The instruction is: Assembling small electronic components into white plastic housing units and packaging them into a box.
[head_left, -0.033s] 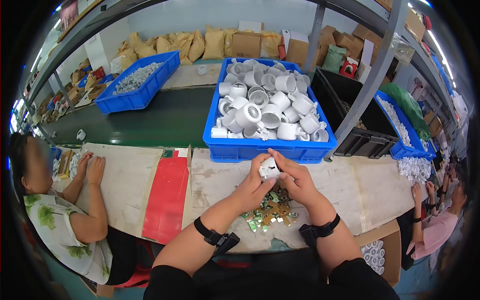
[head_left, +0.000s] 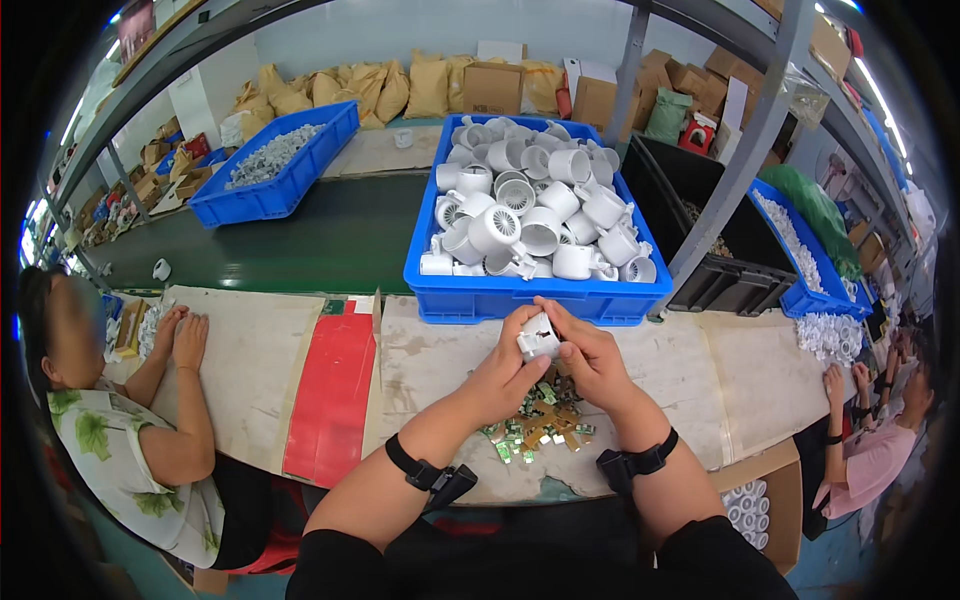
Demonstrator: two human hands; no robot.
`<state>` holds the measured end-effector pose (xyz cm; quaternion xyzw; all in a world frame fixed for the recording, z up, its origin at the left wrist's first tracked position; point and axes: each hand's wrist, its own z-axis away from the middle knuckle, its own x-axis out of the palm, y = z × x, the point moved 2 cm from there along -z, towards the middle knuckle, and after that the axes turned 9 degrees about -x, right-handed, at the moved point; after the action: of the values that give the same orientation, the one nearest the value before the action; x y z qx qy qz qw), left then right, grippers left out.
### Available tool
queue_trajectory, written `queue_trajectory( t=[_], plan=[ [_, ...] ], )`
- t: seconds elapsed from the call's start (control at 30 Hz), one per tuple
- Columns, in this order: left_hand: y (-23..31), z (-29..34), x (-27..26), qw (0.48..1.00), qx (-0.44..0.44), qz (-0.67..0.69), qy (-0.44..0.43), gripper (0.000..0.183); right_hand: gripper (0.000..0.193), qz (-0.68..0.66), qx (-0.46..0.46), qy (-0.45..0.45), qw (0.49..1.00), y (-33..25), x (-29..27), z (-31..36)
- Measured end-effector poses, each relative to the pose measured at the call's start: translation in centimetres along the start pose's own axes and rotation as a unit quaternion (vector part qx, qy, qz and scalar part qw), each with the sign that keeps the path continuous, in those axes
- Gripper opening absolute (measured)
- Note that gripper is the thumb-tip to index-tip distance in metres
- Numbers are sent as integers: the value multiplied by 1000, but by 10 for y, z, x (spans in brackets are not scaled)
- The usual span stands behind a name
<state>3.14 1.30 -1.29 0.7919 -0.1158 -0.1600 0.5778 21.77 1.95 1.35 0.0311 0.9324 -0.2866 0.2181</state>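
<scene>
One white plastic part (head_left: 538, 338) is held between two hands, above the table (head_left: 440, 350) and just in front of the large blue bin (head_left: 540, 303). It is pale and smooth, with a roughly rounded body, a few small dark openings in the face turned upward, and a little ledge sticking out at its lower left. The left hand (head_left: 503, 368) wraps its left side, thumb along the lower edge; the right hand (head_left: 597, 362) closes around it from the right, fingers over the top. Both grips are narrow, filled by the part.

Its underside and far side are hidden by the palms and fingers, and the dark openings are too small to read clearly. Whether anything else sits inside the hands cannot be told. Below them lies a heap of small green and brown pieces (head_left: 540, 432), its upper portion partly covered by the hands; single shapes there blur together.
</scene>
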Motion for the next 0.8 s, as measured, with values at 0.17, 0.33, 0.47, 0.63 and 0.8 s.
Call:
queue_trajectory(
  t=[0.17, 0.33, 0.47, 0.63, 0.8],
  plan=[
    [21, -6, -7, 944, 136, -255, 156, 52, 52, -95, 195, 49, 975, 0, 3, 10],
    [15, -1, -6, 977, 161, 23, 138, 26, 68, -338, 245, 6, 909, 2, 7, 7],
    [6, -2, -5, 962, 77, 211, 157, 22, 34, -114, 282, -49, 951, 16, -22, -1],
    [6, -10, -7, 955, -38, 225, 190, 23, 18, 175, 229, -186, 939, 35, -48, 14],
    [-6, -11, -10, 968, -87, 209, 110, 28, 15, 226, 208, -205, 929, 36, -36, 13]
  ],
)
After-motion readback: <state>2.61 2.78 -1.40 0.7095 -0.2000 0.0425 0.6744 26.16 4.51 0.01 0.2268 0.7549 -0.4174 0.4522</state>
